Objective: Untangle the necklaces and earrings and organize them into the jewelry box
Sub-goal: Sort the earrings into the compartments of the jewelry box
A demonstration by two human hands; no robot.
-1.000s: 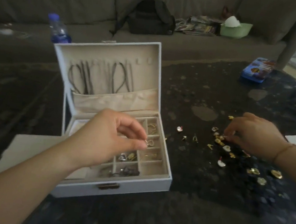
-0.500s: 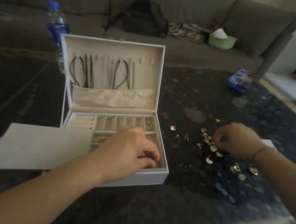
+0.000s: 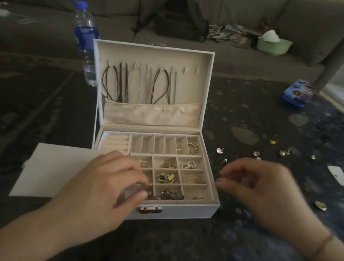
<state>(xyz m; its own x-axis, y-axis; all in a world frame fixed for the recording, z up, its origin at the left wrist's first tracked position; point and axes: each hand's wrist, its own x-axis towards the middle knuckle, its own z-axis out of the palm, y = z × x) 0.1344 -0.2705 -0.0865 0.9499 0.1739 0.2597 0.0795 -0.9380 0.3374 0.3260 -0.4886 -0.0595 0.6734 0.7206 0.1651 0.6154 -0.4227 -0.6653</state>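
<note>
The white jewelry box [image 3: 178, 213] stands open mid-table. Dark cord necklaces [image 3: 120, 82] hang inside its raised lid. Several tray compartments hold gold and pearl earrings [image 3: 167, 177]. My left hand [image 3: 105, 185] hovers over the front-left compartments with curled, blurred fingertips dipped toward the tray; I cannot see whether they hold anything. My right hand [image 3: 264, 193] is just right of the box's edge, its thumb and fingertips pinched together on what looks like a small earring. Loose earrings [image 3: 283, 152] lie scattered on the dark table to the right.
A white sheet [image 3: 49, 170] lies against the box's left side. A water bottle [image 3: 84, 36] stands behind the box, a blue tin [image 3: 297, 93] at the far right, a small white card [image 3: 340, 175] near the earrings. A backpack [image 3: 178, 19] sits on the sofa beyond.
My left hand went down from above the tray into the front-left compartments. My right hand left the pile of loose earrings and moved left to the box's right edge.
</note>
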